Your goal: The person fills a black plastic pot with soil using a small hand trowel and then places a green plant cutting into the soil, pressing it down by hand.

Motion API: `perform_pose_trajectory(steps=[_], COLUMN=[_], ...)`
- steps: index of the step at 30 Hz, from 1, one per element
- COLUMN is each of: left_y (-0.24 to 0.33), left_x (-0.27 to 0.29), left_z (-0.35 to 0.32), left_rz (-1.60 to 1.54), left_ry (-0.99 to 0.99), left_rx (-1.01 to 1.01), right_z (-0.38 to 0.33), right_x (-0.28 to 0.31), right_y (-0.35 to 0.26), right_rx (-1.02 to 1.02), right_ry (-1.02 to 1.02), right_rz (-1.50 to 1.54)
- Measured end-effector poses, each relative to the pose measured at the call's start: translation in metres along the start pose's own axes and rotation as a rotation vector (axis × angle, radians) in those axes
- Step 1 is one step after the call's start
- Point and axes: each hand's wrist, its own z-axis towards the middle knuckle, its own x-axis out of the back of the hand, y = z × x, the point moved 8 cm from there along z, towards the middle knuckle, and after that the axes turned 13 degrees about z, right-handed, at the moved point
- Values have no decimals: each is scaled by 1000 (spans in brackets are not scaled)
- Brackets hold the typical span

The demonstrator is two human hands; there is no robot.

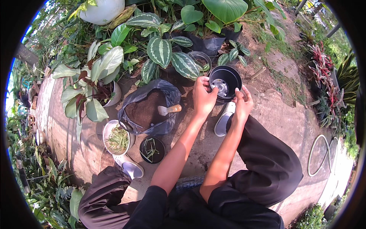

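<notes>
Black pot (233,76): between the two hands, ahead of the person at 1 o'clock, mouth upward, base visible inside. Extra edges under its rim; cannot tell whether a second pot is nested.

Left hand (206,96): at the pot's 8 to 9 o'clock side, grip closed about the rim, thumb at the near edge. Right hand (242,102): at 4 o'clock, fingertips at the rim; grip appears to be pinching it, contact partly hidden.

Key relation: soil bag (170,91) lies at 8 o'clock from the pot, well apart, mouth open, soil (141,110) inside. Left hand is the nearer. Scoop (175,108) rests in the bag on the soil, long axis roughly 3 to 9 o'clock, wooden handle at the 3 o'clock end, toward the left forearm.

Farther round, 7 to 8 o'clock: white tub (131,142) holding green cuttings (118,138).
</notes>
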Motion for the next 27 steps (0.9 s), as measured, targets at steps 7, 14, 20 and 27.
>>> perform_pose_trajectory(steps=[7, 14, 20, 27], left_y=[3, 12, 24, -17], left_x=[10, 11, 31, 151], left_z=[1, 0, -8, -68], left_rz=[8, 150, -285, -664], left_ry=[-33, -82, -193, -120], left_rx=[34, 50, 30, 224], right_z=[-10, -11, -39, -115], right_x=[-10, -7, -29, -127], right_y=[-21, -27, -76, -75], right_rx=[119, 103, 201, -175], right_ry=[-15, -16, -75, -655], right_rz=[-87, -182, -138, -227])
